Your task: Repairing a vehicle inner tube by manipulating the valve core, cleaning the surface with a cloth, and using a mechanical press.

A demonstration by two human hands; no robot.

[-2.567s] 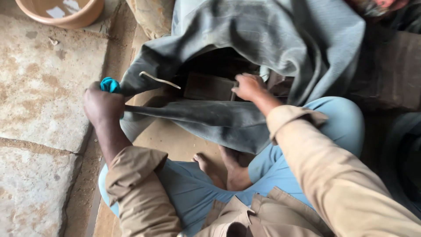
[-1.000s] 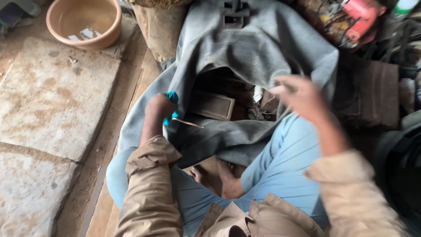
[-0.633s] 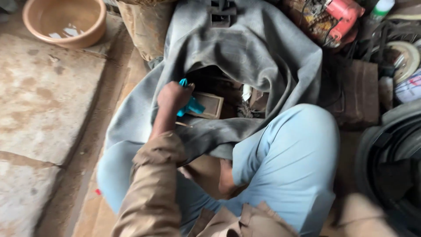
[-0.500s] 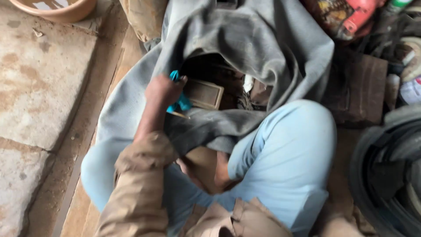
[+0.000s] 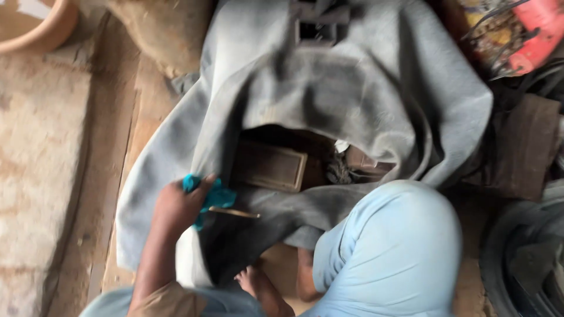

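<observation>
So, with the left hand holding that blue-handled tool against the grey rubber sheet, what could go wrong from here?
1. The thin point of the blue-handled tool lies flat on the grey rubber sheet; a slip of the left hand could scratch or pierce it.
2. The bare feet sit just below the sheet's edge, so a dropped tool might hurt them.
3. The right hand is out of view, so the sheet looks unsteadied and may shift.

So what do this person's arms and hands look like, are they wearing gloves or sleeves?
No gloves: the left hand is bare, and so is the forearm above it. A tan, khaki-like sleeve is pushed up toward the elbow, its cuff bunched at the bottom edge of the view. No watch, ring or band shows. The right hand and arm are out of view.
</observation>
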